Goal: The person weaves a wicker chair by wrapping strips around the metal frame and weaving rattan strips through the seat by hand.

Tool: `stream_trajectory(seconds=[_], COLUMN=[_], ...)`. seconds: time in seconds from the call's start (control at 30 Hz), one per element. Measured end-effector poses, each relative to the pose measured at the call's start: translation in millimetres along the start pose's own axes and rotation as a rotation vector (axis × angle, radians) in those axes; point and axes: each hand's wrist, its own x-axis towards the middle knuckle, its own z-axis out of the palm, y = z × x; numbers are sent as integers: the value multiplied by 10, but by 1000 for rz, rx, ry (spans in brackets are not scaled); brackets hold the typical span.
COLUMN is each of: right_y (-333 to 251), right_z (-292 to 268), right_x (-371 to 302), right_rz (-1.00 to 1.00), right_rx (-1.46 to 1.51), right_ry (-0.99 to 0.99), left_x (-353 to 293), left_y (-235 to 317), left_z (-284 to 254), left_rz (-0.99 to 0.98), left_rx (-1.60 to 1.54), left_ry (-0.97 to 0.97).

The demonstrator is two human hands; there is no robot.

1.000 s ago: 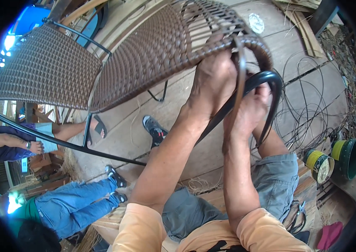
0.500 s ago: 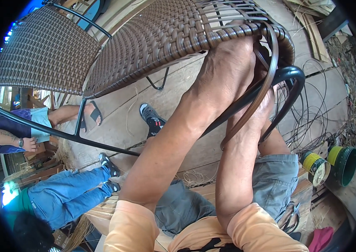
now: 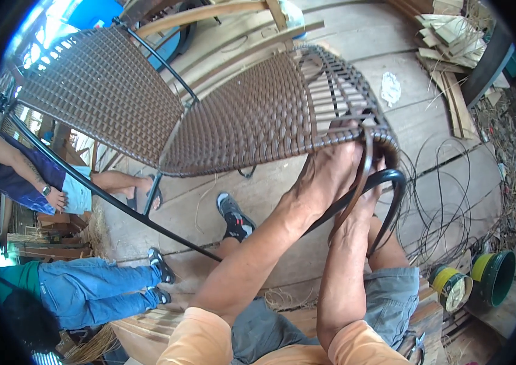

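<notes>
In the head view, the left hand (image 3: 325,176) presses against the front corner of the woven chair seat (image 3: 258,115), and its grip is closed around the brown weaving strand (image 3: 358,182) at the edge. The right hand (image 3: 364,204) sits just under it, mostly hidden behind the strand and the black metal frame tube (image 3: 392,182), so I cannot tell how its grip stands. To do this step well, I think the strand should be kept tight and flat, without a twist, and laid close beside the last row, while the other hand steadies the frame. The seat is tilted up in front of the person, above the knees, over the wooden floor (image 3: 428,128). Its brown weave is dense and even on most of the surface, but near the front corner only open ribs show, not yet filled. Loose dark strands (image 3: 453,201) lie on the floor near it.
</notes>
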Motion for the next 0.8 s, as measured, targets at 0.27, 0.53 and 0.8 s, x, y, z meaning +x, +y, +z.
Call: stream_trajectory(seconds=[0.27,0.53,0.8], right_y=[-7,-87,-67], right_z=[178,281,238], right_x=[110,63,-30], right_rz=[13,-70,-81], right_rx=[29,-235,-318], right_ry=[-108,-124,102], left_x=[24,3,10], left_y=[91,51,13], left_z=[24,1,-35], left_rz=[-110,56,86], left_rx=[29,186,206], left_ry=[22,50,-142])
